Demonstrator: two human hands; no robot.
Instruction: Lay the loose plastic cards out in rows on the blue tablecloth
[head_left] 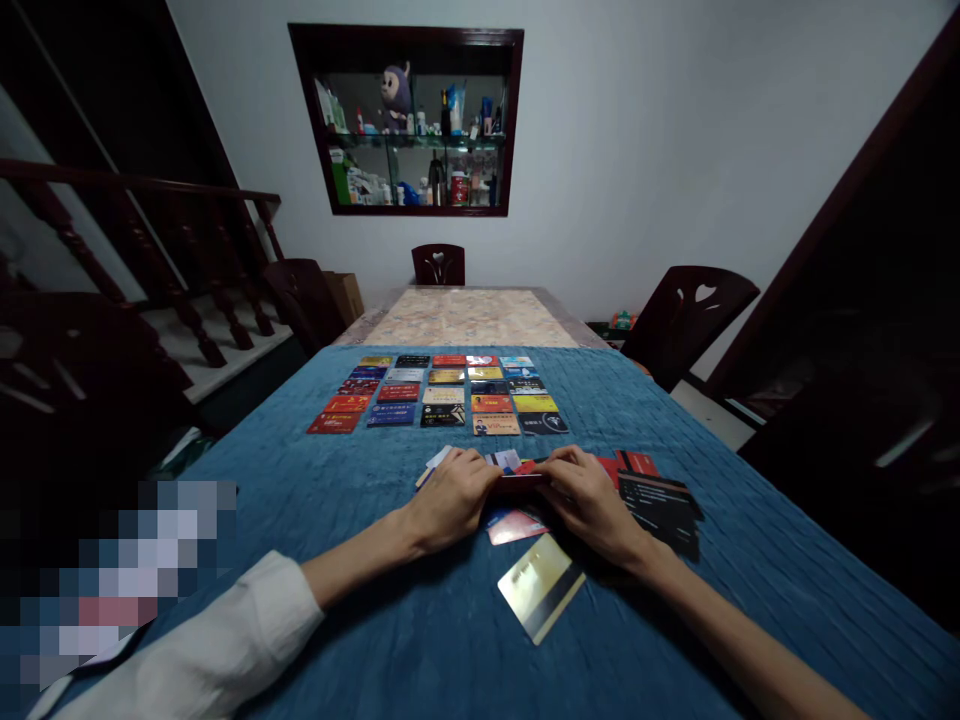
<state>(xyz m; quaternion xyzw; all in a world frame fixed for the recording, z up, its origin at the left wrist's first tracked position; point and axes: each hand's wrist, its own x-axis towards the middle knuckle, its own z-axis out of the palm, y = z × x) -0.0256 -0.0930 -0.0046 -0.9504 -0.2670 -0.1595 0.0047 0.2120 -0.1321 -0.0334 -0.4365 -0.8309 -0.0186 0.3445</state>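
Observation:
My left hand (459,492) and my right hand (586,492) are closed on opposite ends of one card (521,481), seen nearly edge-on with a dark reddish face. Beneath and around them lies a loose pile of cards. A red and pale card (517,526) shows under the held one, and black cards (660,510) fan out right of my right hand. Nearer to me, a gold card (541,588) with a dark stripe lies by itself. Farther off, several cards lie in neat rows, among them a black card (442,415) and a red card (334,423).
A blue cloth (390,640) covers the near part of the table, with a patterned tabletop (472,315) beyond it. Dark wooden chairs stand at the back (439,264) and right (694,305). A wall niche (420,210) holds bottles and a plush toy (395,95).

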